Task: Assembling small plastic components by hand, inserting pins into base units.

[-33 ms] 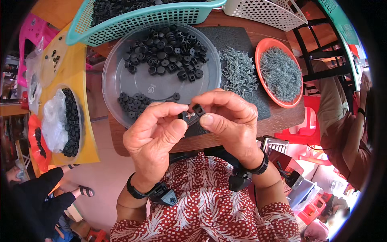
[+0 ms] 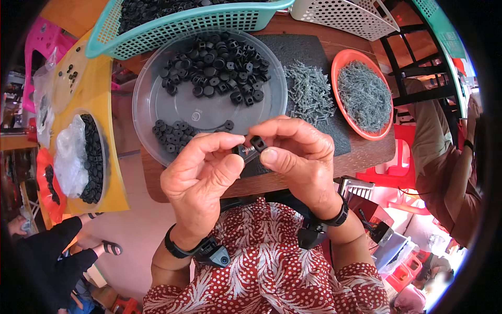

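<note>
Black pieces (image 2: 257, 142) partly behind fingers (image 2: 230, 166)

Bench (image 2: 361, 161), brown wood. On it: dark mat (image 2: 282, 47) bearing loose metal screws (image 2: 308, 94); clear round tub (image 2: 180, 109), left; orange bowl (image 2: 361, 134), right; turquoise basket (image 2: 209, 23) and white basket (image 2: 340, 20), far side.

Head-worn fisheye, facing down, near hands (image 2: 191, 175)

The held plastic piece (image 2: 257, 143) is black, the metal bit (image 2: 248, 149) beside it silvery. The shirt (image 2: 261, 251) is dark red with white dots and leafy sprays. The basket (image 2: 193, 25) is teal, the bowl (image 2: 334, 78) orange, the screws (image 2: 363, 97) silver-grey, the desk (image 2: 361, 159) brown.
</note>
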`<state>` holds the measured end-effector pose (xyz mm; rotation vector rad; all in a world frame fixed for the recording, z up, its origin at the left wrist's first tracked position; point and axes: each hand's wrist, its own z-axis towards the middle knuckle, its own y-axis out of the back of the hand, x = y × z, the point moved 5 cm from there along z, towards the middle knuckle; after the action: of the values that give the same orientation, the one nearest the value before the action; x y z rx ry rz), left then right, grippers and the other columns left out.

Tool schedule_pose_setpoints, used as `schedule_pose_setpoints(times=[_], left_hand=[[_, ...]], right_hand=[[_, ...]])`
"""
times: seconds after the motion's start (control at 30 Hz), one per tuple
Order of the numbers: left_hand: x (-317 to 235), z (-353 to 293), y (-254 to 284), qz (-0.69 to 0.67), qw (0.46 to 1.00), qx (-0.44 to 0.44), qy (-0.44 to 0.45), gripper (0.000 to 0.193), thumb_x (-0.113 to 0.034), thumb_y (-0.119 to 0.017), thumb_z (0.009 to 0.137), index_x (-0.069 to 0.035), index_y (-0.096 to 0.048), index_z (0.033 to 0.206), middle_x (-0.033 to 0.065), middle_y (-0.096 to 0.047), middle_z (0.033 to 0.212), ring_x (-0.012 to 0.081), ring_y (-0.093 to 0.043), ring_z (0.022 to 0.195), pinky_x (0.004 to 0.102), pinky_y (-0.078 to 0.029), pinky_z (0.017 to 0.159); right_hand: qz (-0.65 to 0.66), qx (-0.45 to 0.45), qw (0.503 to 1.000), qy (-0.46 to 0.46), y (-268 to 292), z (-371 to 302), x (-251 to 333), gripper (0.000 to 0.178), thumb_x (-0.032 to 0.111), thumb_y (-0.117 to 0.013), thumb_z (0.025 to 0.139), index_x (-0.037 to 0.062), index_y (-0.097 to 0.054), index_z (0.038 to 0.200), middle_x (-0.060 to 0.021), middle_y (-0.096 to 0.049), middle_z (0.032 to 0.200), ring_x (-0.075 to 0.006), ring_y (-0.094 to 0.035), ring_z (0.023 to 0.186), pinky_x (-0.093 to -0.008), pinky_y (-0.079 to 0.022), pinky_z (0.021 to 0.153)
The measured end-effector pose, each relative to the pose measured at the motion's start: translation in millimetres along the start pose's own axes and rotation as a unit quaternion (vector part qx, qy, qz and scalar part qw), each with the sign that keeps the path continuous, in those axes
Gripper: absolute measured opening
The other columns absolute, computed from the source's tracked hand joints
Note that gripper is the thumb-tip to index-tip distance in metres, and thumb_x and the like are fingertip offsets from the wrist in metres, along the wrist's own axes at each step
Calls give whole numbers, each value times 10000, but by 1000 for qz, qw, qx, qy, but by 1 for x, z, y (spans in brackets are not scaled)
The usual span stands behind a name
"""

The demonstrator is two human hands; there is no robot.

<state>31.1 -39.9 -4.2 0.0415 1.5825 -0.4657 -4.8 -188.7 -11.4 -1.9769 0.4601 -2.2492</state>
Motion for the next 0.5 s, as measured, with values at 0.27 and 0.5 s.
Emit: schedule_pose_setpoints(times=[0.27, 0.5], left_hand=[[-7, -4, -7, 21, 999, -19, -15, 243, -12, -689, 801, 48, -578, 1008, 72, -620, 886, 92, -571, 737, 188, -456, 671], [-9, -4, -8, 100, 990, 7, -95, 234, 34, -686, 793, 49, -583, 1002, 72, -606, 943, 112, -582, 828, 215, -475, 749]], right_hand=[[179, -19, 976, -122, 5, -3, -10, 281, -58, -620, 801, -11, -605, 1078, -117, -664, 978, -112, -601, 810, -218, -480, 676], [190, -25, 972, -133, 4, -3, -11, 287, -63, -627, 794, -12, -606, 1075, -123, -663, 988, -118, -603, 804, -223, -484, 669]])
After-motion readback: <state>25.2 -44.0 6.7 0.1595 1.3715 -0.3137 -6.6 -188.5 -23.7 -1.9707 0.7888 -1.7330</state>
